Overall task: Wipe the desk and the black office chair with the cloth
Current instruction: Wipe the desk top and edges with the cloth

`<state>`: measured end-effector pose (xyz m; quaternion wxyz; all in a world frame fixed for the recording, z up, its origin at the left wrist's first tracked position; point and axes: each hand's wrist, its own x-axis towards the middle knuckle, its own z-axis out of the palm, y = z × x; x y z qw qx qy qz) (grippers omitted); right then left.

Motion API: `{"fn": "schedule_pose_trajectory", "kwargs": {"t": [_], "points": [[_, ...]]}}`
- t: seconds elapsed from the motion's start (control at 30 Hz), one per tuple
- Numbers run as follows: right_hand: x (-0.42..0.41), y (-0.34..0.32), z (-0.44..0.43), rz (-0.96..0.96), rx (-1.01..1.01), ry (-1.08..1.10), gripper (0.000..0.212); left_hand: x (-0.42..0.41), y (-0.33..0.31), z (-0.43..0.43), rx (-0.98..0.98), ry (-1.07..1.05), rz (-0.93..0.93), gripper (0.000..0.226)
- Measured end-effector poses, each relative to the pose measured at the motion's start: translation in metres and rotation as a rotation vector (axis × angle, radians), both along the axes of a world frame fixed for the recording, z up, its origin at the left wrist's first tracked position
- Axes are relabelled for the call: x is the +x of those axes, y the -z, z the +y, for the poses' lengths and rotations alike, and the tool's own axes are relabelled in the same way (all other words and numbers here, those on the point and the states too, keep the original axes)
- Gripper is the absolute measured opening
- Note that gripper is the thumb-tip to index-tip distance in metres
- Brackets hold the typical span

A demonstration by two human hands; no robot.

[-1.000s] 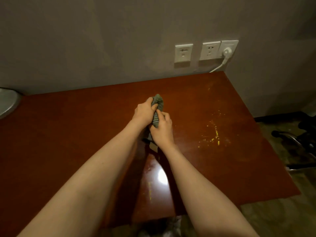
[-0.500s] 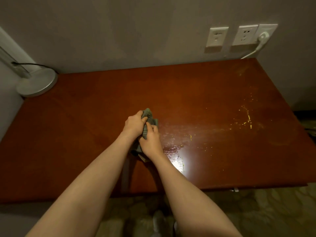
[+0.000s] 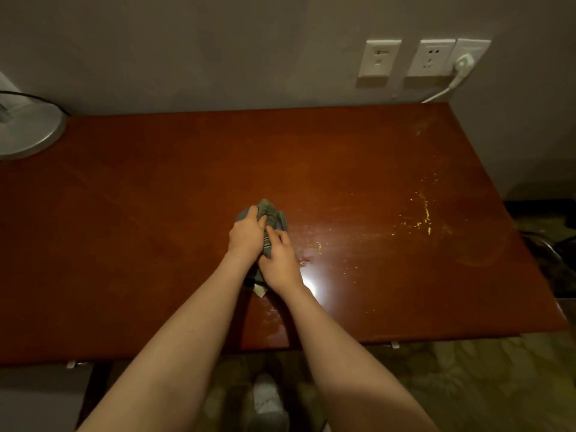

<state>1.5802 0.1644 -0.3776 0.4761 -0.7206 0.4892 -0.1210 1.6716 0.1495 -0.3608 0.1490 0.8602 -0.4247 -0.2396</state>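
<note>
Far left of the grip, a round grey base (image 3: 29,129) sits at the back corner of the desk (image 3: 149,213). The left hand (image 3: 246,234) has its fingers curled round the top of the grey-green cloth (image 3: 270,212), and the right hand (image 3: 280,264) pinches the same wad just below — 2 hands on 1 bunch, over the middle of the desk. Right of the grip, yellow specks (image 3: 424,215) dot the wood; farther right, up the wall, 3 socket plates (image 3: 378,62) — a white plug (image 3: 463,62) in the last.
</note>
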Motion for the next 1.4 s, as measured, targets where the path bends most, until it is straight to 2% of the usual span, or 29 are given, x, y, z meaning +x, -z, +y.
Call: {"fn": "schedule_pose_trajectory", "kwargs": {"t": [0.5, 0.7, 0.8, 0.93, 1.2, 1.4], "points": [[-0.192, -0.007, -0.098, 0.054, -0.023, 0.192, 0.063, -0.193, 0.001, -0.109, -0.093, 0.169, 0.106, 0.029], [-0.243, -0.007, -0.121, 0.1, -0.05, 0.241, 0.061, -0.245, 0.001, -0.137, -0.09, 0.233, 0.137, 0.031], [-0.241, -0.006, -0.12, 0.125, -0.076, 0.254, 0.061, -0.244, -0.002, -0.136, -0.073, 0.204, 0.162, 0.033], [-0.22, -0.016, -0.107, 0.039, -0.124, 0.271, 0.06, -0.223, -0.018, -0.122, -0.131, 0.133, 0.191, 0.035], [-0.13, -0.044, -0.051, -0.145, -0.137, 0.243, 0.058, -0.137, -0.056, -0.064, -0.186, 0.078, 0.046, 0.037], [-0.062, -0.053, 0.011, -0.211, -0.124, 0.201, 0.058, -0.069, -0.068, -0.002, -0.161, 0.024, -0.009, 0.038]]}}
